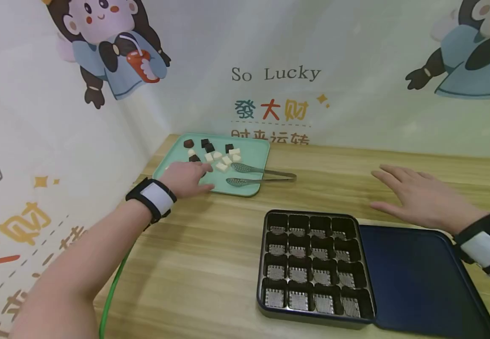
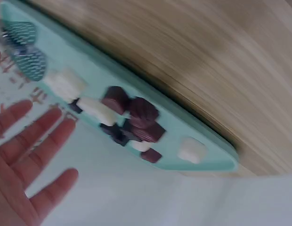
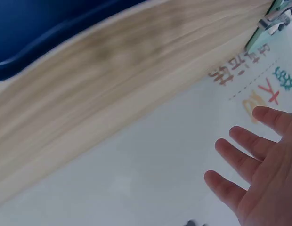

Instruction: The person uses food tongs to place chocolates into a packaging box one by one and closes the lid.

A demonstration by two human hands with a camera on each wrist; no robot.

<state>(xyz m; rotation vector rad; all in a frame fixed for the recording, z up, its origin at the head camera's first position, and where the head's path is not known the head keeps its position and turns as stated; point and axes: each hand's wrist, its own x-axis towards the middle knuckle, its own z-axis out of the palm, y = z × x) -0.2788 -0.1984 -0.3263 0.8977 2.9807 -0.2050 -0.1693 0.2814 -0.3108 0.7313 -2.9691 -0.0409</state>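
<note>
Left fingers (image 2: pixel 42 150) apart near teal tray (image 1: pixel 255 151) (tongs (image 1: pixel 239 181) across its rim) | right fingers (image 3: pixel 238 160) apart near navy lid (image 1: pixel 410 278)

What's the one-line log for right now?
left hand: empty, near tray; right hand: empty; tongs: across tray edge; white pieces: on tray; box: uncovered

Pale wood-grain table (image 1: pixel 202 263) under a mint-green tray (image 1: pixel 254 151), sixteen-compartment box (image 1: pixel 312 319) and adjoining dark blue lid (image 1: pixel 414 278).

Dark and white pieces (image 1: pixel 227 160) (some clustered) lie on the mint-green tray (image 1: pixel 255 153), tongs (image 1: pixel 239 182) resting across its right edge.
</note>
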